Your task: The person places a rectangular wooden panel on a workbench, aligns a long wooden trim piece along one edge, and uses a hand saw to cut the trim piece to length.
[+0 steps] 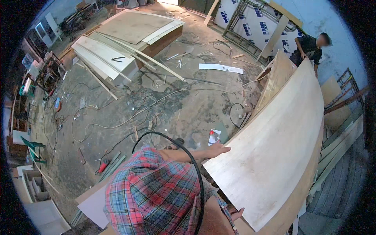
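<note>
A large pale plywood sheet (270, 149) stretches from my hands to the far right, slightly bowed. My left hand (217, 150) is closed on its near left corner, thumb on top and fingers mostly hidden beneath. Lower down, my right hand (235, 215) grips the near edge by the other corner, its thumb showing and the remaining fingers out of sight. At the far end, a person (309, 49) in dark clothes and a cap has their hands at the sheet's edge. Another brown wooden sheet (274, 80) shows along its left side.
Boards lie on a large stack (133, 25) at the back left, with pliers (117, 59) on one panel. Cables and a long hose (156, 98) cross the littered floor. Metal frames (243, 27) lean on the back wall. A black hose (196, 164) arches beside my plaid sleeve.
</note>
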A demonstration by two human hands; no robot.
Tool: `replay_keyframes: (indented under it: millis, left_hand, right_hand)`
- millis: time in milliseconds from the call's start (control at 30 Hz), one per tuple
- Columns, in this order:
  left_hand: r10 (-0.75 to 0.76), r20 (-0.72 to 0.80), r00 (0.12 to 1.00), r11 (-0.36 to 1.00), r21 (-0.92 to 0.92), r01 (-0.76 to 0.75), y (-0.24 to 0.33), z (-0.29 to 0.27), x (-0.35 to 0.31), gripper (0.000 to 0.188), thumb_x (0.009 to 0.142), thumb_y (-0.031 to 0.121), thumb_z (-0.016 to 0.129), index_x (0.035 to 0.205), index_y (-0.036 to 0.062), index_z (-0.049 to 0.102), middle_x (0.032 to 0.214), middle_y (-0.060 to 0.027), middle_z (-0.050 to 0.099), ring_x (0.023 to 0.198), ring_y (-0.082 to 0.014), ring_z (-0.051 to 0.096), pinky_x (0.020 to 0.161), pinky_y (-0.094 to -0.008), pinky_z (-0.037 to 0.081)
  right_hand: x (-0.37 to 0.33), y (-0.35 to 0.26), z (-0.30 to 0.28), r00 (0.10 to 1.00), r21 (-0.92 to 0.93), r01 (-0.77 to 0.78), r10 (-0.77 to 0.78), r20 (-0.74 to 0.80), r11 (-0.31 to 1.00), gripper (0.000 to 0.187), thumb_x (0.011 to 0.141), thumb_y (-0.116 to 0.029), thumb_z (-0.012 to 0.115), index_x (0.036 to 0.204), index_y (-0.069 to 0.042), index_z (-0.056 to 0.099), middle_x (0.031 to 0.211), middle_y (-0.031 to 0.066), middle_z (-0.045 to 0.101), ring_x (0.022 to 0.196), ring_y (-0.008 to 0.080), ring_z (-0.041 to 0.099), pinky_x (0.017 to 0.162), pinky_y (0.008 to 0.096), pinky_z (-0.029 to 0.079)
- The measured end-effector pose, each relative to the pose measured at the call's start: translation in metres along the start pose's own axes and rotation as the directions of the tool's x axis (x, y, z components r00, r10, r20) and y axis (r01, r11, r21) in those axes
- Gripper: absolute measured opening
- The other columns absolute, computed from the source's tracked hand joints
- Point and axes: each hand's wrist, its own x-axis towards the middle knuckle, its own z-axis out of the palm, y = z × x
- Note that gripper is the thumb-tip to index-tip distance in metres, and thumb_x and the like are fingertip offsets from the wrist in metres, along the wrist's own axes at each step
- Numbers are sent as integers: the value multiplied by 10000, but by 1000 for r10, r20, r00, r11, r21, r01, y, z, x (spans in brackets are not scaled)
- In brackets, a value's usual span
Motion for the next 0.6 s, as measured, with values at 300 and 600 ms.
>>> replay_keyframes:
  millis: [300,600]
  left_hand:
    - [33,205,978,970,-243,18,133,-61,-23,549,876,550,580,904,2,575,865,-44,550,822,-152,488,702,-340,391]
    - [102,259,960,718,-688,109,154,-91,-24,519,906,346,594,1310,27,529,1082,-55,634,945,-123,594,807,-314,475]
  right_hand:
    - [28,-6,-2,990,-19,-33,30,-140,999,512,808,-589,672,720,-141,440,524,-50,372,367,51,350,307,186,263]
    - [-6,-14,35,995,15,-88,87,45,996,607,752,-665,692,633,-118,458,456,-71,352,338,32,337,306,163,298]
